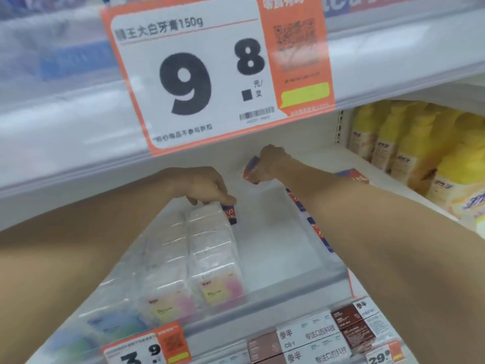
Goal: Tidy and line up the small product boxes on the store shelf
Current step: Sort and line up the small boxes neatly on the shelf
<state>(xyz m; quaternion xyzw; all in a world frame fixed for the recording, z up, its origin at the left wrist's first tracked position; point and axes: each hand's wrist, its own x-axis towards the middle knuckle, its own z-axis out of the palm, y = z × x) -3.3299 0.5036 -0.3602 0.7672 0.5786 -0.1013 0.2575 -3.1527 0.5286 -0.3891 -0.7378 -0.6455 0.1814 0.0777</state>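
At 12 o'clock, deep on the white shelf, I see the right hand with fingers curled round a red-and-blue box, tilted. At 9 o'clock of it, the left hand presses its fingertips on a second red-and-blue box beside the wrapped white packs. Above, at 12 o'clock, hangs the price card; at 3 o'clock, yellow packages.

QR code blurred, right fingers hidden

Bright even light, soft blur, perhaps glare
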